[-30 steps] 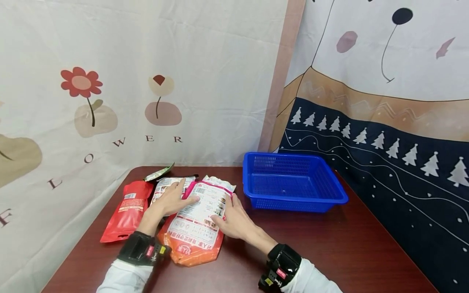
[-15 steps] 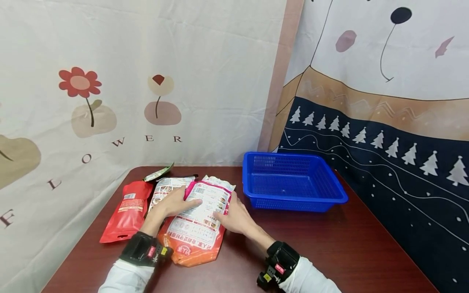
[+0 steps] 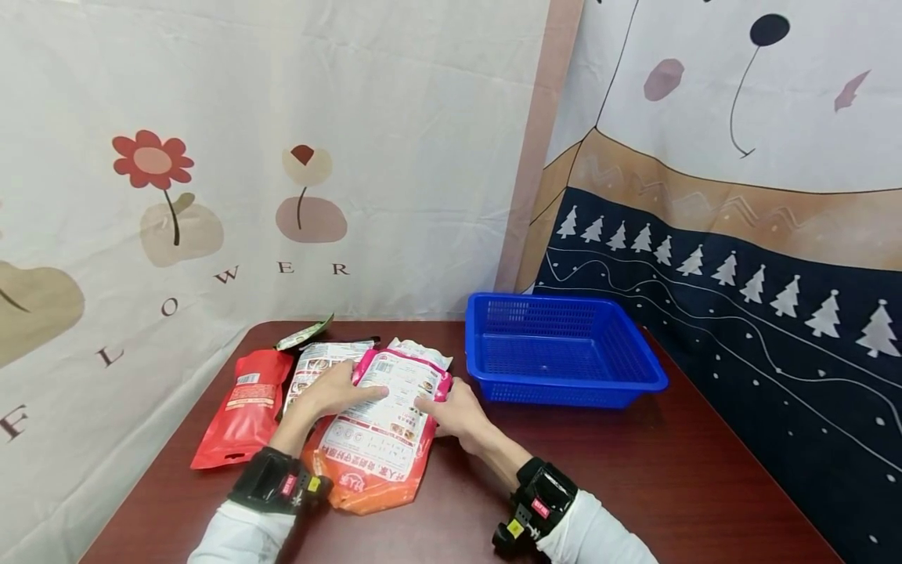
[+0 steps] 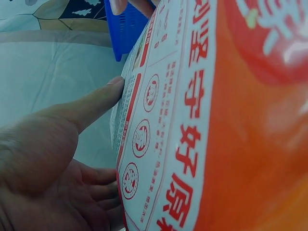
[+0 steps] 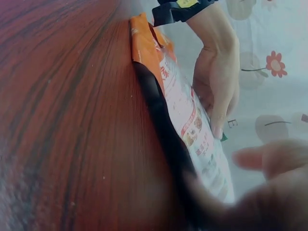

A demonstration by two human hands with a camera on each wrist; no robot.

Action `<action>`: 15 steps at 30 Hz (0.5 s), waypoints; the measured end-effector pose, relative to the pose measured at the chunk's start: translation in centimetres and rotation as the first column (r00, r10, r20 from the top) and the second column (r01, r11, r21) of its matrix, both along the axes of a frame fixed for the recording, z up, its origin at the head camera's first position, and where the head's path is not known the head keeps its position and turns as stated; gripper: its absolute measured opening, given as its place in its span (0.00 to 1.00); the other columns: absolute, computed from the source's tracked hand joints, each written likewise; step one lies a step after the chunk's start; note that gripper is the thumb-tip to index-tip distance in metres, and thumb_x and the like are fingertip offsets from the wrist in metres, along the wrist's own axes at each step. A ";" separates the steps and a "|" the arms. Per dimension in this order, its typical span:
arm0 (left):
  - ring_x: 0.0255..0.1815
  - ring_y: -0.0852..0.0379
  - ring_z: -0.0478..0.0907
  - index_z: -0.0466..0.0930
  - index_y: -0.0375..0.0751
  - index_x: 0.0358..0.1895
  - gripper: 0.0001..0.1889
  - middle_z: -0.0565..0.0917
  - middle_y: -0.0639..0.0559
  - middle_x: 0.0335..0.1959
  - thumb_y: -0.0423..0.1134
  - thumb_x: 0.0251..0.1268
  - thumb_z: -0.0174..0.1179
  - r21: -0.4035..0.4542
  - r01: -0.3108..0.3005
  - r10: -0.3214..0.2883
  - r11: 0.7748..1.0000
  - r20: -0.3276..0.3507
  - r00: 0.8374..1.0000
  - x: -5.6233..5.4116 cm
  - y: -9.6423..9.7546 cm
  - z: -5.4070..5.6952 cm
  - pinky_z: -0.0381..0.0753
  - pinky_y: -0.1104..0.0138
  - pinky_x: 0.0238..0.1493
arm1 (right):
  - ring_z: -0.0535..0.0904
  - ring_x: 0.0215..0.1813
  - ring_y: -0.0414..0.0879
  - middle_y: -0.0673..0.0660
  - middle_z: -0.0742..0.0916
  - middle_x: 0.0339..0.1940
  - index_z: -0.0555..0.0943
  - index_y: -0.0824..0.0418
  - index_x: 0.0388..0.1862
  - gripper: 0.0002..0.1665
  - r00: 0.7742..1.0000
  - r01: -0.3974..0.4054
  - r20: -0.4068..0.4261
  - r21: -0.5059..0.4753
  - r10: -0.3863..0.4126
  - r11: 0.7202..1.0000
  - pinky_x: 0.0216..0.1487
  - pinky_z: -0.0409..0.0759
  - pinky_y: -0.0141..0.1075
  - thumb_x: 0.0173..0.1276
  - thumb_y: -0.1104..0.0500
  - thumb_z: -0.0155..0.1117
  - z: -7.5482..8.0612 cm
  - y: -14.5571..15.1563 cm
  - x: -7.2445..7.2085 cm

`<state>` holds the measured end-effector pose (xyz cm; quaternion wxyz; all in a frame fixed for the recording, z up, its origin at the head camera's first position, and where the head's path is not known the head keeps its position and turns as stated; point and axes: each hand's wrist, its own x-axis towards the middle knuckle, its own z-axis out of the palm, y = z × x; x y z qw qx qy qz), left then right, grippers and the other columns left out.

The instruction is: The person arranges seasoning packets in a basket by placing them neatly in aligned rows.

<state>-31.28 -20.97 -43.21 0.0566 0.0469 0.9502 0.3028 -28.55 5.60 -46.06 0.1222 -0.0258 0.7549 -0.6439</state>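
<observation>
An orange and white food pouch (image 3: 384, 423) with a pink top edge lies on the dark red table, printed back facing up. My left hand (image 3: 337, 392) grips its left side, thumb on top and the fingers curled at the edge, partly hidden. The left wrist view has that thumb (image 4: 103, 98) against the printed panel. On the opposite side my right hand (image 3: 458, 413) holds the right edge, its thumb over the top and its fingers going beneath. In the right wrist view this hand (image 5: 269, 192) is blurred beside the pouch, whose near edge is slightly raised.
Left of it lies a red pouch (image 3: 247, 407). A white printed pouch (image 3: 320, 362) and a green packet (image 3: 304, 335) lie behind, and another white packet (image 3: 421, 352) shows past the pink edge. A blue plastic basket (image 3: 564, 352) stands at the back right.
My right hand has moved from lying along the pouch's right side to gripping its edge, with fingers tucked under. My left hand has lowered its fingers round the left edge.
</observation>
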 end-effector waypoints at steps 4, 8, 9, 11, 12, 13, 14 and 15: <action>0.67 0.32 0.83 0.68 0.21 0.80 0.57 0.82 0.24 0.71 0.67 0.66 0.77 0.013 -0.013 0.012 1.000 0.022 1.000 0.2 0.0 0.4 0.85 0.36 0.71 | 0.96 0.43 0.53 0.68 0.93 0.49 0.72 0.75 0.71 0.34 0.999 0.034 0.011 -0.013 -0.034 0.999 0.43 0.97 0.45 0.79 0.58 0.76 -0.2 0.1 -0.3; 0.58 0.40 0.84 0.72 0.24 0.77 0.51 0.86 0.29 0.64 0.62 0.67 0.79 0.022 -0.022 0.022 1.000 0.023 1.000 -0.1 -0.1 0.5 0.89 0.43 0.64 | 0.94 0.37 0.49 0.67 0.93 0.45 0.76 0.76 0.65 0.28 0.997 0.072 -0.017 -0.012 -0.072 0.997 0.35 0.96 0.41 0.78 0.61 0.76 -0.5 0.2 -0.5; 0.56 0.41 0.84 0.72 0.24 0.77 0.50 0.87 0.30 0.63 0.61 0.67 0.79 0.028 -0.024 0.023 0.999 0.024 0.999 -0.1 -0.2 0.5 0.89 0.45 0.62 | 0.93 0.35 0.48 0.67 0.93 0.44 0.76 0.76 0.64 0.26 0.996 0.081 -0.022 -0.017 -0.082 0.997 0.33 0.95 0.40 0.77 0.63 0.76 -0.5 0.2 -0.5; 0.55 0.42 0.83 0.72 0.24 0.77 0.50 0.86 0.31 0.63 0.60 0.67 0.80 0.053 -0.025 0.024 0.998 0.028 0.999 -0.2 -0.4 0.6 0.91 0.48 0.60 | 0.91 0.33 0.45 0.65 0.93 0.43 0.77 0.75 0.62 0.23 0.995 0.095 -0.032 -0.022 -0.096 0.995 0.30 0.94 0.39 0.77 0.65 0.75 -0.6 0.2 -0.6; 0.55 0.42 0.83 0.72 0.25 0.77 0.49 0.86 0.31 0.62 0.60 0.67 0.80 0.063 -0.026 0.024 0.998 0.030 0.999 -0.2 -0.5 0.6 0.91 0.49 0.58 | 0.90 0.32 0.44 0.65 0.93 0.43 0.77 0.75 0.61 0.22 0.994 0.099 -0.034 -0.026 -0.100 0.995 0.29 0.93 0.38 0.77 0.65 0.75 -0.6 0.3 -0.6; 0.54 0.43 0.83 0.72 0.25 0.77 0.49 0.86 0.32 0.62 0.59 0.67 0.81 0.070 -0.027 0.025 0.997 0.030 0.999 -0.2 -0.7 0.7 0.91 0.51 0.57 | 0.89 0.32 0.44 0.65 0.93 0.43 0.77 0.75 0.61 0.22 0.994 0.101 -0.037 -0.030 -0.102 0.994 0.28 0.93 0.38 0.77 0.66 0.74 -0.6 0.3 -0.6; 0.54 0.43 0.83 0.72 0.26 0.76 0.48 0.86 0.31 0.61 0.59 0.67 0.81 0.085 -0.023 0.021 0.996 0.034 0.999 -0.2 -0.9 0.7 0.92 0.52 0.55 | 0.89 0.32 0.44 0.65 0.93 0.43 0.76 0.74 0.61 0.22 0.994 0.102 -0.043 -0.032 -0.103 0.994 0.28 0.92 0.37 0.76 0.67 0.74 -0.6 0.3 -0.5; 0.53 0.43 0.84 0.73 0.27 0.75 0.47 0.86 0.32 0.60 0.58 0.67 0.81 0.099 -0.026 0.022 0.995 0.040 0.999 -0.2 -1.1 0.8 0.92 0.53 0.54 | 0.89 0.32 0.43 0.65 0.93 0.44 0.76 0.74 0.61 0.22 0.994 0.100 -0.050 -0.035 -0.102 0.994 0.28 0.92 0.38 0.76 0.67 0.74 -0.6 0.2 -0.5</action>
